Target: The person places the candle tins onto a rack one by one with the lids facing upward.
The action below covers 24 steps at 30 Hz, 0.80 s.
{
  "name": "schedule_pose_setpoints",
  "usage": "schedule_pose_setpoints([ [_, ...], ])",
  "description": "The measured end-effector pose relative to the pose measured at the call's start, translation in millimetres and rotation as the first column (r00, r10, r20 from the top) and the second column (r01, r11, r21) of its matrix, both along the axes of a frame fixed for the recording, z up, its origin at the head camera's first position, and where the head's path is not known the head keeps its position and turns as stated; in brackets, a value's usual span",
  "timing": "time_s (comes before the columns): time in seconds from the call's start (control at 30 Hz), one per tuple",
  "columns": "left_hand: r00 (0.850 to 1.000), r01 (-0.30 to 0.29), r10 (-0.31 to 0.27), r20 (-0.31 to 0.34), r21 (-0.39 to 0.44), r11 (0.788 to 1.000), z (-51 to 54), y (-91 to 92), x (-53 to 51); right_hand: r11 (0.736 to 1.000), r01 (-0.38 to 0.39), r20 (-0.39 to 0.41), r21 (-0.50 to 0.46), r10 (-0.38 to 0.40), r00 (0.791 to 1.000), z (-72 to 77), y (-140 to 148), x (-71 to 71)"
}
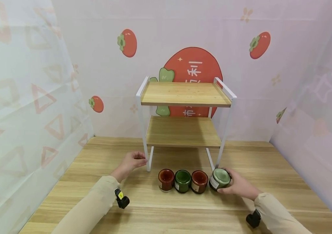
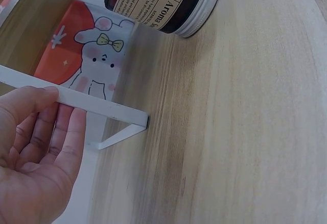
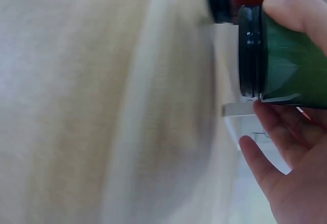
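Note:
A white-framed shelf with two wooden boards (image 1: 183,94) stands on the wooden table. My left hand (image 1: 132,162) is at its front left leg; in the left wrist view the thumb and fingers of the hand (image 2: 43,147) pinch the white leg (image 2: 102,106). My right hand (image 1: 239,186) grips a pale green jar (image 1: 221,177) by the front right leg. In the right wrist view, thumb and fingers of the hand (image 3: 301,147) hold the green jar (image 3: 291,63), its dark lid downward. Left of it stand a red jar (image 1: 199,181), a green jar (image 1: 182,180) and another red jar (image 1: 166,179).
Printed cloth (image 1: 104,58) with tomato pictures hangs behind the shelf, and more cloth hangs on both sides. The wooden tabletop (image 1: 160,214) extends in front of the jars. A labelled brown jar (image 2: 163,2) is near the left hand in the left wrist view.

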<state>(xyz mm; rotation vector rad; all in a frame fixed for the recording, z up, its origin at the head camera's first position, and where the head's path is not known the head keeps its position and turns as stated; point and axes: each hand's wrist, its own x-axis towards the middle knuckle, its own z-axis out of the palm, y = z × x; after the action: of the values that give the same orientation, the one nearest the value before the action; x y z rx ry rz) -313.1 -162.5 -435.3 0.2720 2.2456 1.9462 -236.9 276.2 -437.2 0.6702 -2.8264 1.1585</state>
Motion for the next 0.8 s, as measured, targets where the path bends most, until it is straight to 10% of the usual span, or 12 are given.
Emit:
schedule_pose_setpoints([
  [0.27, 1.000, 0.006, -0.006, -0.012, -0.006, 1.000, 1.4, 0.4, 0.9, 0.996, 0.074, -0.108, -0.038, -0.078, 0.991, 22.9, 1.4, 1.4],
  [0.8, 1.000, 0.002, -0.002, -0.013, 0.005, 1.000, 3.8, 1.3, 3.6, 0.975, -0.017, -0.159, -0.220, -0.019, 0.987, 60.6, -10.3, -1.3],
])
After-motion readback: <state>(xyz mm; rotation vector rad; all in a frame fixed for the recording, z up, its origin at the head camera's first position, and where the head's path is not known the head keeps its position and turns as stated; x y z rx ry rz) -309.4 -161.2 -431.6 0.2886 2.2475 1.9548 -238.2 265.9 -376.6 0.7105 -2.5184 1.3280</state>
